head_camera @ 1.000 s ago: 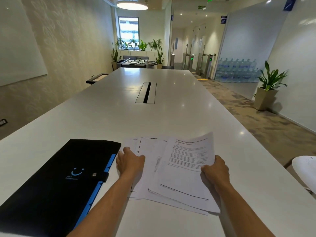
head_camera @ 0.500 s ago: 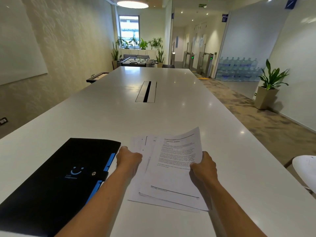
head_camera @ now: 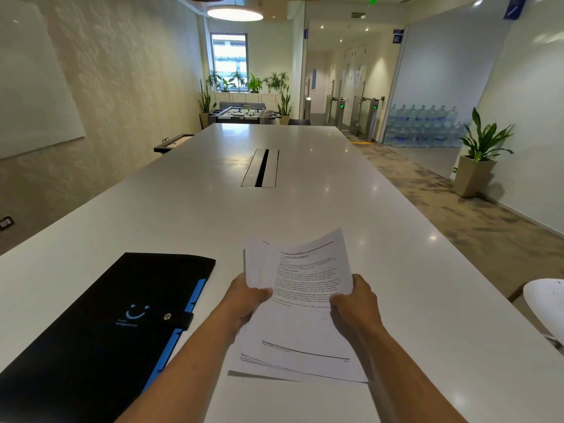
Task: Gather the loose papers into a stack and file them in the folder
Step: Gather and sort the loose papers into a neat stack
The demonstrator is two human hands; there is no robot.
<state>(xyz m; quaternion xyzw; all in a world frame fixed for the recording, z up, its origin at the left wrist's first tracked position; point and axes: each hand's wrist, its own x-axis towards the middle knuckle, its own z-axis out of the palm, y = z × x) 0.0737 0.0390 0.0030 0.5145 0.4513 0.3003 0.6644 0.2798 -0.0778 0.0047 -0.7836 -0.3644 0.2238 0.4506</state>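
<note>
Fingers (head_camera: 263,293) of both hands now pinch the papers from either side, where a second ago they were pressing spread sheets flat on the table.

Left hand (head_camera: 244,296) and right hand (head_camera: 355,297) have drawn together, each clenched on a side edge of the papers (head_camera: 302,325). The sheets overlap into one rough pile, its far end tilted up off the table (head_camera: 305,209) near the near edge; the lower corners are not yet squared. That suggests gathering is nearly done and filing has not begun. Just left, apart from the papers, the black folder (head_camera: 100,325) lies flat, its strap apparently snapped shut, so it probably needs opening first.
</note>
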